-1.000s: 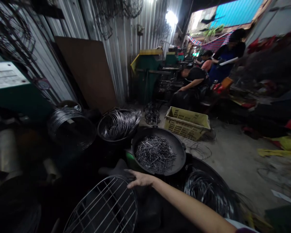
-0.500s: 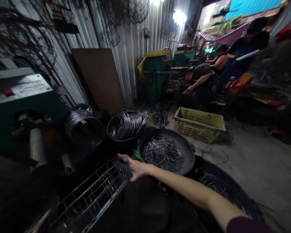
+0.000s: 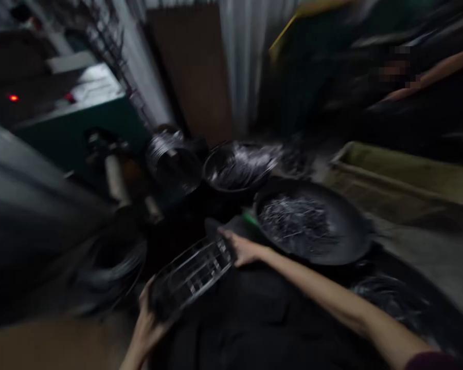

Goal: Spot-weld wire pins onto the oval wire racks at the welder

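A dark rectangular wire rack (image 3: 193, 280) is held between my two hands, tilted, its far end up and to the right. My right hand (image 3: 244, 248) is closed around that far end. At the near left end, my left hand (image 3: 148, 316) grips the rack, thumb side up, with some fingers hidden beneath it. Motion blur hides the finer wires. Just beyond my right hand sits a wide black pan (image 3: 349, 226) with a heap of short metal rods (image 3: 293, 218).
A basin of wire rings (image 3: 241, 167) and a wire coil (image 3: 173, 162) stand behind. The green machine (image 3: 81, 121) is at left, a yellow crate (image 3: 401, 180) at right. Another large pan (image 3: 432, 303) with wire pieces lies by my right arm. A co-worker's arm (image 3: 440, 72) shows at upper right.
My view has swung down and left, so the surroundings sit further right in the picture. My left hand has come more fully into view on the rack; both hands still hold it.
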`<action>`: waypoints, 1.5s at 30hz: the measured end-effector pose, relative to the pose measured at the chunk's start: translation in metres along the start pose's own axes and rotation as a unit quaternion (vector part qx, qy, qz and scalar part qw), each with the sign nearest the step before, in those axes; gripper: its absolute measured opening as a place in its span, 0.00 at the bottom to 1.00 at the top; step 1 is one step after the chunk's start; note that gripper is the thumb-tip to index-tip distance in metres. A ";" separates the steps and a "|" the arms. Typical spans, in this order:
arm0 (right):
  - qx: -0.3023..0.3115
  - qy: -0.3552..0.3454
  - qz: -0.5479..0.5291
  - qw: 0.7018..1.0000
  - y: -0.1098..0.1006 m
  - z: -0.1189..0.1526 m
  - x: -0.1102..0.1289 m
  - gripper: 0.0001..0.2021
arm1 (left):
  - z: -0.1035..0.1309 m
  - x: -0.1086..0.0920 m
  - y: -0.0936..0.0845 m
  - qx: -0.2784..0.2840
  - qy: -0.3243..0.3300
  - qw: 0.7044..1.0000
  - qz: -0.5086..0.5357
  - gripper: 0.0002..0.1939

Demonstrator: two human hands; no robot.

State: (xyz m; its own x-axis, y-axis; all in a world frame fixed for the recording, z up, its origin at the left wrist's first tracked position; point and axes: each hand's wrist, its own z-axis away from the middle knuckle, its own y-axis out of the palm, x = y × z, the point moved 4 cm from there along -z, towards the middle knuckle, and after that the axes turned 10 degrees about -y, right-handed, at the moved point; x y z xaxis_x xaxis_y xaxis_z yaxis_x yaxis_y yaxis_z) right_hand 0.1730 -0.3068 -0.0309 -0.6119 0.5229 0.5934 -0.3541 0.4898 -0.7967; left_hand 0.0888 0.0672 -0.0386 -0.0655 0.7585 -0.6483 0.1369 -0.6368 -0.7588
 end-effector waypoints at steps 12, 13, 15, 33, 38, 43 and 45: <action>-0.043 -0.019 -0.050 0.998 0.025 0.026 -0.048 0.55 | 0.030 -0.081 -0.014 0.147 0.089 0.984 -0.054 0.68; -0.036 -0.023 -0.042 0.998 0.025 0.025 -0.048 0.55 | 0.027 -0.098 -0.011 0.153 0.106 0.980 -0.076 0.66; -0.021 -0.029 -0.033 0.999 0.025 0.018 -0.047 0.57 | 0.014 -0.123 -0.003 0.176 0.124 0.969 -0.122 0.63; -0.178 0.345 0.129 0.913 -0.104 0.129 -0.067 0.22 | -0.029 -0.093 0.016 0.117 0.121 0.979 -0.118 0.66; -0.178 0.456 0.163 0.857 -0.127 0.147 -0.123 0.23 | -0.016 -0.078 0.006 0.095 0.077 0.989 -0.086 0.71; -0.179 0.437 0.151 0.868 -0.108 0.121 -0.126 0.24 | 0.005 -0.054 -0.003 0.092 0.005 0.993 -0.077 0.71; -0.198 0.430 0.151 0.867 -0.114 0.120 -0.122 0.23 | 0.009 -0.050 -0.002 0.091 0.005 0.993 -0.080 0.69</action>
State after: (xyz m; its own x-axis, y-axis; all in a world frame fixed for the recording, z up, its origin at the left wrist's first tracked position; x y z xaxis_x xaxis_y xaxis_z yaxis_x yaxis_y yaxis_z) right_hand 0.2032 -0.5100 -0.0261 0.1809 0.9131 0.3653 0.1060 0.3512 -0.9303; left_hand 0.0832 0.0294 -0.0054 -0.0619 0.8528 -0.5185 -0.0554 -0.5217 -0.8514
